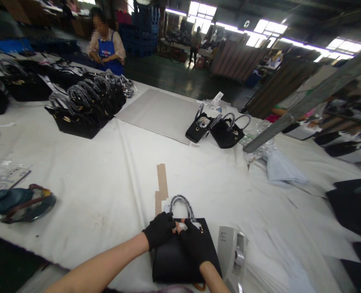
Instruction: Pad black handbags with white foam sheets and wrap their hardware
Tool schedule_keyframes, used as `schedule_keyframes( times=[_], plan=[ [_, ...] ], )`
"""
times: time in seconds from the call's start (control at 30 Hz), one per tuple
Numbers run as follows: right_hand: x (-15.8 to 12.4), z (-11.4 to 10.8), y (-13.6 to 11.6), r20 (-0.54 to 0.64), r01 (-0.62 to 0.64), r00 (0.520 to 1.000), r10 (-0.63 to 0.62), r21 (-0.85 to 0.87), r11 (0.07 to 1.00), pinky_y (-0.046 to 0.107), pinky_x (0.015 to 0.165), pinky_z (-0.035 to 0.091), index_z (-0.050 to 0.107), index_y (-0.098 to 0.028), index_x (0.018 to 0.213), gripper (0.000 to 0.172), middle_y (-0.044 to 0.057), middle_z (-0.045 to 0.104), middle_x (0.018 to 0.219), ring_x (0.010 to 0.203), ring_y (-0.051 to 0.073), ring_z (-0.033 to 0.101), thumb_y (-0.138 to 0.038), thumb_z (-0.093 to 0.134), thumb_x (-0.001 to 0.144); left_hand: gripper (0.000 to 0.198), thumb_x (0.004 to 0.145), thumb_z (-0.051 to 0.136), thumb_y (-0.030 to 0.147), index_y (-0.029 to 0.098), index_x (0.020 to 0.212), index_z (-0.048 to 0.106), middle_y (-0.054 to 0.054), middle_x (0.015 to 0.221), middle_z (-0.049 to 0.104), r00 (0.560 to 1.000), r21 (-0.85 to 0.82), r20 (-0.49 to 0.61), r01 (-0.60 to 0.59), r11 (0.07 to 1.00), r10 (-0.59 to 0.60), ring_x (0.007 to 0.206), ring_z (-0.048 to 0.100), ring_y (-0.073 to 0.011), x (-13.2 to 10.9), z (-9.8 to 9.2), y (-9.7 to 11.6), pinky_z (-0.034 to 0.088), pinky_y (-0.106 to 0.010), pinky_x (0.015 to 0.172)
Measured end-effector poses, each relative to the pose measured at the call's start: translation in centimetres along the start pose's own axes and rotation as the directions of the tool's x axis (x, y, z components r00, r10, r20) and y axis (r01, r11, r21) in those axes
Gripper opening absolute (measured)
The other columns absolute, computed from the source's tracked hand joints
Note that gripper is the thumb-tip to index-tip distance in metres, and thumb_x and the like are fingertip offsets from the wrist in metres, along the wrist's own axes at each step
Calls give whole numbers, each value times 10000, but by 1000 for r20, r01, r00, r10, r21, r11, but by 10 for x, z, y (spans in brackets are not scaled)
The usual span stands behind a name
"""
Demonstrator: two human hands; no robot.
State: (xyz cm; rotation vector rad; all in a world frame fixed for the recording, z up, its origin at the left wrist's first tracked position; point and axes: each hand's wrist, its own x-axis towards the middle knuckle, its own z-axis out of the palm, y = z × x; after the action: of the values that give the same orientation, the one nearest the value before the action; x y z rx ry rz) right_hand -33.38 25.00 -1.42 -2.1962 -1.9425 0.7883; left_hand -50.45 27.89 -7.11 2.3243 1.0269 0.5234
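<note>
A black handbag [180, 260] stands at the near edge of the table, one looped handle [182, 199] wrapped in clear plastic rising behind it. Both hands wear black fingerless gloves. My left hand [161, 230] is closed at the bag's top, its fingertips against a small white wrapping [183, 226]. From the other side my right hand [194, 242] lies over the bag's front, fingers bent and pinching at the same wrapping. The fingertips of the two hands almost meet. What lies under the wrapping is hidden.
A grey tape dispenser [234, 254] stands right of the bag. Brown card strips [162, 183] lie beyond it. At left is a teal-and-grey tool [24, 203]. Black bags [82, 118] line the back left; two more [226, 132] stand back right near a slanted post [290, 118]. A person [107, 49] stands across the table.
</note>
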Motion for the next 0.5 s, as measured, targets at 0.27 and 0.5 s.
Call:
schedule_keyframes(
  times=[0.27,0.5],
  plan=[
    [11,-26,-12,185,335,941,-284,-388,859,313,828,413,681,-189,986,243,80,712,967,921,208,639,-241,451,927,275,945,427,316,259,1091,653,-62,897,644,998,22,7,-58,998,58,829,564,-206,6,2,-16,414,-297,696],
    [19,-26,-20,341,549,829,-444,-649,527,395,796,419,630,-147,1024,278,137,653,1022,940,284,597,-98,383,906,262,950,412,327,227,1019,644,-66,912,633,996,-16,-5,-85,996,85,845,569,-212,6,9,-27,425,-301,697]
  ],
)
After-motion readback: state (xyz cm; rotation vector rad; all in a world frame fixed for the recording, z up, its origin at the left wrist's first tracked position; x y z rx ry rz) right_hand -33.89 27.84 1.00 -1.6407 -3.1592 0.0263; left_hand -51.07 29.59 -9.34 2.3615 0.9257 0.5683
